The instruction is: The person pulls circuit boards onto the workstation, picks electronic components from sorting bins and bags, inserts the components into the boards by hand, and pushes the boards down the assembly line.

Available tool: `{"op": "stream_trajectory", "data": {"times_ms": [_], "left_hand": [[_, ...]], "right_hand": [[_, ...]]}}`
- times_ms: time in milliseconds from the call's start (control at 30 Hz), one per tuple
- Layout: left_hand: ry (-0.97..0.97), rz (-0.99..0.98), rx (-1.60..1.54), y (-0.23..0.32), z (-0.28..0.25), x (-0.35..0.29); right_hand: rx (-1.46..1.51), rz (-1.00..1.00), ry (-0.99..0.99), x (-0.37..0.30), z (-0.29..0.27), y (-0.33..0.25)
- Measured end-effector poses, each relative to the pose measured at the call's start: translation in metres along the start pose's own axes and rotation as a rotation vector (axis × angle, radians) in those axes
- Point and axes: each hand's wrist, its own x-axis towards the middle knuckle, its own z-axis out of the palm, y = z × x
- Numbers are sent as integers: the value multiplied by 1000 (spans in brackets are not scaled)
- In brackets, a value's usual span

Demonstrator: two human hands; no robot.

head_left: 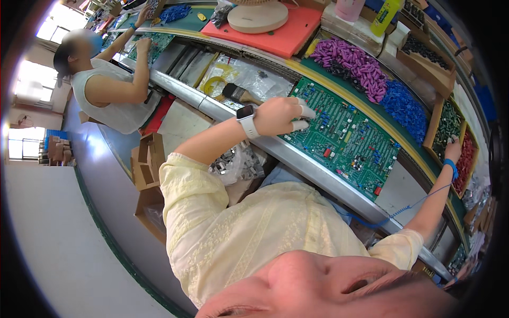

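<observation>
My left hand (279,115), with a white watch at the wrist and white finger cots, hovers over the upper left corner of a green circuit board (347,140). Its fingers are curled, thumb and forefinger tips slightly apart; whatever is in the palm is hidden. The board carries many small parts in blue, red and white. Out to the right, my right hand (453,149) dips bent fingertips among dark green components (446,126) in a cardboard bin. A blue coiled cord (392,215) runs from its wrist band. Red components (466,159) fill the adjoining section.
Purple components (350,66) and blue components (404,106) lie in heaps behind the board. A brush (239,94) and yellow tape roll (214,87) sit left of it. A metal rail (313,164) edges the bench. A co-worker (108,90) works at far left.
</observation>
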Motion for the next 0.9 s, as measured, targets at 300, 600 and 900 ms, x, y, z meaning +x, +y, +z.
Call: {"op": "stream_trajectory", "data": {"times_ms": [300, 600, 900], "left_hand": [[-32, -91, -702, 45, 67, 102], [-351, -262, -1090, 83, 104, 126], [-160, -103, -570, 69, 109, 114]], "right_hand": [[1012, -415, -293, -168, -111, -202], [1182, -311, -604, -237, -113, -217], [910, -568, -172, -241, -89, -206]]}}
